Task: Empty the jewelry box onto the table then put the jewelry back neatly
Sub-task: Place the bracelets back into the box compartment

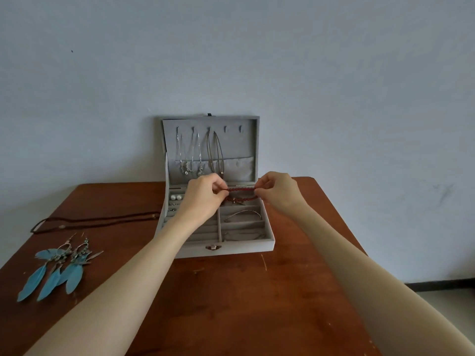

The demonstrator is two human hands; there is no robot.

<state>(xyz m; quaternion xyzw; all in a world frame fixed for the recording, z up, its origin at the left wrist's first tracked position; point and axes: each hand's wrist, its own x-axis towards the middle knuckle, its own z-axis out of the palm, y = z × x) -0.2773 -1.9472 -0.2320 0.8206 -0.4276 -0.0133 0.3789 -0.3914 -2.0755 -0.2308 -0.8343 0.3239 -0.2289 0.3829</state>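
Observation:
A grey jewelry box (241, 248) stands open on the brown table (231, 304), its lid upright against the wall. My left hand (204, 195) and my right hand (276, 190) each pinch one end of a red beaded bracelet (241, 189), stretched between them over the box's back right compartment. Silver necklaces (191, 155) and a dark cord necklace (214, 152) hang from hooks in the lid. Pearl studs (175, 197) lie in the left slots. Thin silver bangles (243, 215) rest in the right compartments.
Two blue feather earrings (55, 268) lie on the table at the left. Behind them stretches a long dark brown cord necklace (95, 220). The table's right edge drops to the floor (447, 296). A pale wall rises right behind the box.

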